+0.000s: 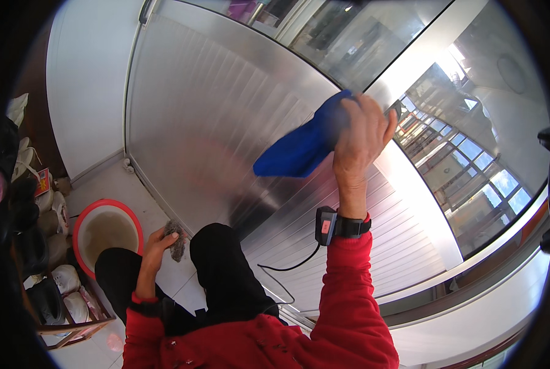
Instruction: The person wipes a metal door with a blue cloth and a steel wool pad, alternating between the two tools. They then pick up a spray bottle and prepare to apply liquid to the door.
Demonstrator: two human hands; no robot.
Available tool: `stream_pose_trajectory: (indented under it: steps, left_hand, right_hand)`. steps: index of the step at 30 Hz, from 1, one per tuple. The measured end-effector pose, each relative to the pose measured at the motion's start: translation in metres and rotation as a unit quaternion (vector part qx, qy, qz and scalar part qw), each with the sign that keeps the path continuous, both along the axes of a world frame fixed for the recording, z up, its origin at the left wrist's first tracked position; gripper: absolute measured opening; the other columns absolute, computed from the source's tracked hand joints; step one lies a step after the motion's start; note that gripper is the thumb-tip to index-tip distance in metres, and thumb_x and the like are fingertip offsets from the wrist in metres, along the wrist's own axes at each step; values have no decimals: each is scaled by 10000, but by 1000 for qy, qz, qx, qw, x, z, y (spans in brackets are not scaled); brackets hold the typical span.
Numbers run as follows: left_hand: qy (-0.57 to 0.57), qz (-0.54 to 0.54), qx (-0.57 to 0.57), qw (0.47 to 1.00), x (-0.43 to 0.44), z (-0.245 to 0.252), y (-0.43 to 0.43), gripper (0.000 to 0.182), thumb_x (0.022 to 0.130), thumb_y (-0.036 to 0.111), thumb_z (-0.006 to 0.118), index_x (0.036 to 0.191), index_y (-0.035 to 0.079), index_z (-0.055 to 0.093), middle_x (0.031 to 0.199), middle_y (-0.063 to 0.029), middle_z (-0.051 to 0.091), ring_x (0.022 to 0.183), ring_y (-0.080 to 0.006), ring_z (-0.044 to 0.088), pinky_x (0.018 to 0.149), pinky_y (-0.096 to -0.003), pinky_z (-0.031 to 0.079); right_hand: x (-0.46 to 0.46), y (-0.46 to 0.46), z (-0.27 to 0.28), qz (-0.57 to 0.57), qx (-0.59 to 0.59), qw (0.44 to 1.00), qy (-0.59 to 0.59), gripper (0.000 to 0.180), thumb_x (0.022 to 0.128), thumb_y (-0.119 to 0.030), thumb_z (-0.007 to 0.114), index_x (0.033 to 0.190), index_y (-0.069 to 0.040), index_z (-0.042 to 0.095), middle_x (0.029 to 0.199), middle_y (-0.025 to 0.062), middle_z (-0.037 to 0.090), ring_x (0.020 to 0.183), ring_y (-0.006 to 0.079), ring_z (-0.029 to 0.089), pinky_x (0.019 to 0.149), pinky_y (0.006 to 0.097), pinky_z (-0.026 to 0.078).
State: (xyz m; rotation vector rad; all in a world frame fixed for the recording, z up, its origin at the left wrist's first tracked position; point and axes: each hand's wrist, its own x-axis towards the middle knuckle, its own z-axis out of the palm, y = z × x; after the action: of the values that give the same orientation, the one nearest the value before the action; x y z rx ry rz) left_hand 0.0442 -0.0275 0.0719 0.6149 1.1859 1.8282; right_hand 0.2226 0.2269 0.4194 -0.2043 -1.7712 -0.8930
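Note:
My right hand (361,133) grips a blue cloth (300,145) against the metal frame of a glazed door, just below the glass. The cloth's loose end hangs out to the left over the ribbed metal panel (201,97). Down by my knees, my left hand (155,246) holds a grey steel wool scourer (176,240), its fingers partly hidden behind it. Left of that hand stands a red-rimmed basin (139,230) with murky water in it.
A wooden shoe rack (79,326) with several shoes (66,278) stands along the left side. Glass panes (468,152) fill the upper right. A cable (286,268) runs from the device on my right wrist (329,226). Pale floor tiles (182,286) show between my knees.

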Motion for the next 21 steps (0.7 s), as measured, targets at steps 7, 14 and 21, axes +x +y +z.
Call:
stream_pose_trajectory:
  steps: [7, 14, 21]
  left_hand:
    - [15, -2, 18, 1000, -1, -3, 0, 368, 905, 243, 614, 1135, -45, 617, 981, -112, 680, 869, -199, 659, 833, -328, 516]
    - [7, -13, 51, 999, 1, 5, -4, 387, 887, 280, 617, 1108, -37, 626, 1002, -112, 678, 922, -206, 647, 861, -337, 498]
    - [6, -72, 191, 979, 12, 58, 7, 507, 832, 282, 651, 1216, -45, 607, 1231, -150, 600, 1066, -232, 600, 942, -356, 463]
  right_hand:
    - [5, -17, -33, -31, -37, 994, -100, 329, 744, 14, 630, 1037, -132, 667, 1170, 60, 635, 1229, 259, 523, 1135, 484, 259]
    - [30, -31, -40, 35, -111, 988, -99, 499, 621, 125, 534, 1048, -100, 658, 1207, 88, 618, 1193, 283, 533, 1126, 489, 262]
    - [14, -61, -89, 259, -374, 875, -168, 492, 617, 104, 580, 1081, -46, 650, 1093, 142, 646, 1026, 348, 603, 907, 410, 473]
